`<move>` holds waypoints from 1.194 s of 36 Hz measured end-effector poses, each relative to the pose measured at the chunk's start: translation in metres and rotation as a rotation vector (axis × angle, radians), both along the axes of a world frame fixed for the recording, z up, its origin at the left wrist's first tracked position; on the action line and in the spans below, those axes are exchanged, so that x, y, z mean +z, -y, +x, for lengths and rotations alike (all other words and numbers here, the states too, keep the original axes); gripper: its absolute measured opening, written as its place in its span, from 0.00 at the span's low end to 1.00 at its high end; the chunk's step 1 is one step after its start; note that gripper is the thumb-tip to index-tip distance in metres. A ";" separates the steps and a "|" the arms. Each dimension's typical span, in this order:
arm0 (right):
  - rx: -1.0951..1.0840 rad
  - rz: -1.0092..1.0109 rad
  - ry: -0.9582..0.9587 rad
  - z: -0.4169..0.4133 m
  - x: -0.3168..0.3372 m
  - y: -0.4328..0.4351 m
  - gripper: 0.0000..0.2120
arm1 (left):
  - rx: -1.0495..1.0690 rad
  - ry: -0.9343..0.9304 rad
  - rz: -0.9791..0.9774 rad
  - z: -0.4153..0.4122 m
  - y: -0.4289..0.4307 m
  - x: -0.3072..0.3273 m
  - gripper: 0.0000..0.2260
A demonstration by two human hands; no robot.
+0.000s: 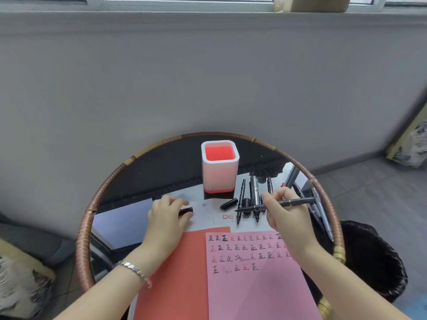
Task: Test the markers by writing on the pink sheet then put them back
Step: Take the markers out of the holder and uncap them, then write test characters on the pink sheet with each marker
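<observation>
A pink sheet (pixel 256 280) with rows of written characters lies at the near right of the round table. My right hand (pixel 283 213) holds a thin black marker (pixel 293 202) level above the sheet's far edge, tip pointing left. My left hand (pixel 168 213) grips a black cap (pixel 186 211) over the white and red folder (pixel 175 262). Another black cap (pixel 228 203) lies loose near several markers (pixel 254 195) spread behind my right hand. The white pen holder (pixel 220 167) with a red inside stands empty behind them.
The round glass table has a wrapped rattan rim (pixel 101 195). More pens (pixel 321 213) lie near its right edge. A dark woven basket (pixel 374 259) stands on the floor to the right, and a grey wall runs close behind.
</observation>
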State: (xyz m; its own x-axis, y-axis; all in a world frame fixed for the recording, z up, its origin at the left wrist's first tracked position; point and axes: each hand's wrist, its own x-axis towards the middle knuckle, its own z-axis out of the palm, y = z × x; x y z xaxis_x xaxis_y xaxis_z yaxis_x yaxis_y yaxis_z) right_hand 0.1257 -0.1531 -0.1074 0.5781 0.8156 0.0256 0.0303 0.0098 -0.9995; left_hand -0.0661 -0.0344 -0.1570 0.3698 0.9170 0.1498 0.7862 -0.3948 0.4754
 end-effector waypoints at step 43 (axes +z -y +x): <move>-0.256 -0.107 0.330 -0.012 -0.066 0.042 0.22 | -0.570 -0.215 0.116 0.028 0.127 -0.031 0.19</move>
State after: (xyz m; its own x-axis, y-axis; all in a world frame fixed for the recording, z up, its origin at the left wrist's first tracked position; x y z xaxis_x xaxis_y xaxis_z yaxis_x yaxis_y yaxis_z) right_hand 0.1135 -0.1949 -0.1737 0.7370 0.6551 0.1662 0.3365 -0.1425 -0.9308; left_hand -0.0380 -0.1610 -0.1877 0.8297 0.5484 0.1041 0.5098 -0.8205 0.2587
